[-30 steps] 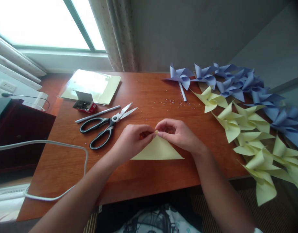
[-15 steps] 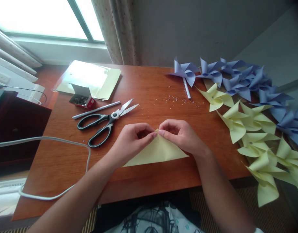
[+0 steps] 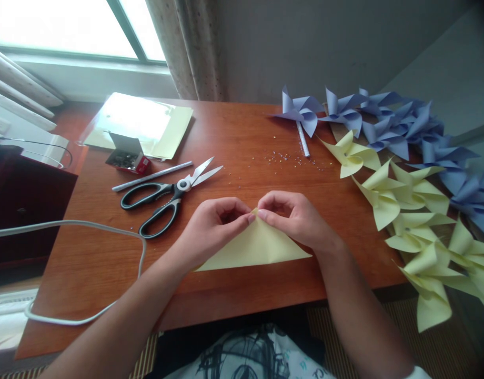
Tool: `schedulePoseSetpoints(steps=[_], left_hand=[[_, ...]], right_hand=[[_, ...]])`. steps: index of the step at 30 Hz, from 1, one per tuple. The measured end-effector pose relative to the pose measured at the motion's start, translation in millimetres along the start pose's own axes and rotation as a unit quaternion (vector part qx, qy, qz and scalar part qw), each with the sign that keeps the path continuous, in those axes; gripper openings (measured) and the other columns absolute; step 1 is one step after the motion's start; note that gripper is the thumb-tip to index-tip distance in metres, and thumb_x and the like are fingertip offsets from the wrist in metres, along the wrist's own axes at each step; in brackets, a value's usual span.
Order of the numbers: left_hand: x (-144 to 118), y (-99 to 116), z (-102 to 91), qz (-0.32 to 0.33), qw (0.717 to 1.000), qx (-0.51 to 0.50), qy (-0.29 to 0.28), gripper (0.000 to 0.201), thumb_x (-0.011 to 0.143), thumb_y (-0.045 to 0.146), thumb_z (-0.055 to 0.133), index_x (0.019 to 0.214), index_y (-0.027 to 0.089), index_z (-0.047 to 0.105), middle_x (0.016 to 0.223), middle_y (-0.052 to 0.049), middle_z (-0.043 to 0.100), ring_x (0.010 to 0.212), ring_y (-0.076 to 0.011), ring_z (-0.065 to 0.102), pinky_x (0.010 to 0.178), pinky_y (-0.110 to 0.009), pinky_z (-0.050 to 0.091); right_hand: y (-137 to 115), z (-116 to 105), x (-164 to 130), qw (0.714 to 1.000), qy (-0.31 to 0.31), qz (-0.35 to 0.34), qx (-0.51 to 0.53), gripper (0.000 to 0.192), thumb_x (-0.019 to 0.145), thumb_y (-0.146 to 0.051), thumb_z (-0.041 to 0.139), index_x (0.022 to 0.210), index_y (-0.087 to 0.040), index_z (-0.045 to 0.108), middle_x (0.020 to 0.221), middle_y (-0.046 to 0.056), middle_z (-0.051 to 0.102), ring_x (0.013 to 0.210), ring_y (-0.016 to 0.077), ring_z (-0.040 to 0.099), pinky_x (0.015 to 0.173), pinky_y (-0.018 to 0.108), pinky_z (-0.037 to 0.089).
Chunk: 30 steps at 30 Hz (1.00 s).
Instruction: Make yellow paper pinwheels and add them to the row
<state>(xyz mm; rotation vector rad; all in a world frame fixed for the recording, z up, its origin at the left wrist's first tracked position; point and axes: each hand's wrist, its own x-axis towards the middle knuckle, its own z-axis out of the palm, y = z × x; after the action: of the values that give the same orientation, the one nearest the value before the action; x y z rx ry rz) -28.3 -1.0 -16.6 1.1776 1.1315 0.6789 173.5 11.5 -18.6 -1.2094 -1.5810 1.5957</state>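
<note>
A sheet of yellow paper [image 3: 258,246], folded into a triangle, is held between my two hands just above the front part of the table. My left hand [image 3: 220,223] pinches its top corner between thumb and fingers. Right beside it, my right hand [image 3: 287,216] pinches the same corner from the other side, the thumbs almost touching. The paper's long edge faces me and spreads out below the hands. To the left of my left hand lie scissors [image 3: 179,190] with black and grey handles, their blades apart.
Several yellow pinwheels [image 3: 380,193] and purple pinwheels [image 3: 386,138] crowd the right side. A silvery paper stick [image 3: 152,176], an opened box of small metal pieces [image 3: 127,158] and yellow sheets [image 3: 178,131] lie at left. A white cable [image 3: 88,225] crosses the table's left side. Glitter bits [image 3: 281,158] are scattered behind my hands.
Both hands keep their pinch on the paper's top corner, almost unmoved. The view has shifted slightly; nothing on the table has visibly moved.
</note>
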Motion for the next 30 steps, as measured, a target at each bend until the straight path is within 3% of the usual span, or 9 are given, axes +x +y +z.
schedulePoseSetpoints(steps=[10, 30], left_hand=[[-1.3, 0.2, 0.7, -0.019, 0.999, -0.041, -0.004, 0.026, 0.08, 0.037, 0.077, 0.083, 0.012, 0.074, 0.075, -0.003, 0.069, 0.067, -0.013, 0.058, 0.056, -0.02, 0.045], [-0.5, -2.5, -1.3, -0.002, 1.0, -0.007, -0.006, 0.022, 0.082, 0.033, 0.075, 0.087, 0.012, 0.077, 0.08, -0.005, 0.073, 0.07, -0.0146, 0.06, 0.057, -0.02, 0.047]], right_hand=[[-0.8, -0.5, -1.1, 1.0, 0.0, 0.001, 0.004, 0.009, 0.089, -0.027, 0.068, 0.085, -0.019, 0.068, 0.083, 0.0, 0.067, 0.077, 0.0144, 0.062, 0.069, 0.024, 0.049], [-0.1, -2.5, -0.8, 1.0, -0.007, 0.004, -0.006, 0.01, 0.09, -0.028, 0.069, 0.086, -0.019, 0.068, 0.083, 0.0, 0.067, 0.078, 0.014, 0.061, 0.069, 0.024, 0.048]])
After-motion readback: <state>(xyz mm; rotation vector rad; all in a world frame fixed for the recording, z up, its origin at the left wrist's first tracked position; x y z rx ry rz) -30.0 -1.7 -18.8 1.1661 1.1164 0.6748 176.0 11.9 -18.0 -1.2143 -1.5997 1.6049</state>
